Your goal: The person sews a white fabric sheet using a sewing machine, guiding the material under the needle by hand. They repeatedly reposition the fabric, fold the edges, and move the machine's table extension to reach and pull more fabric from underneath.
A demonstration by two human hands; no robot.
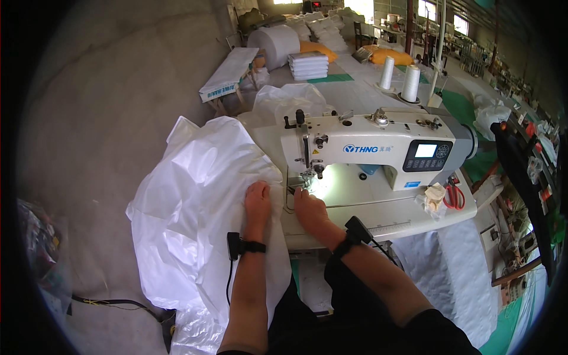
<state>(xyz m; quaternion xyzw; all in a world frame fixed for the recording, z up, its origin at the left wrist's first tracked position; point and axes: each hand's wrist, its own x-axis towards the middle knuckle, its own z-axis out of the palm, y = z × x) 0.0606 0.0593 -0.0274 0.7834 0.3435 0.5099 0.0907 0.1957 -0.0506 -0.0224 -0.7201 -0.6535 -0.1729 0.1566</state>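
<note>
A large white plastic sheet [195,189] hangs in folds over the left end of the sewing machine [361,139]. My left hand [258,200] is closed on the sheet near its right edge, fingers bent. Just in front of the presser foot [307,179], under the lit needle area, is my right hand [309,212]. Its fingers are pinched together, and a small dark tip shows beside them; what they hold is too small to name. Each wrist wears a black strap with a small black box.
Red-handled scissors [454,196] and a cream cloth scrap [435,196] lie at the right end of the machine bed. Two white thread cones [409,84] stand behind. Farther back are a large white roll [274,46] and stacked white sheets [309,65]. Grey sheeting [447,272] hangs below right.
</note>
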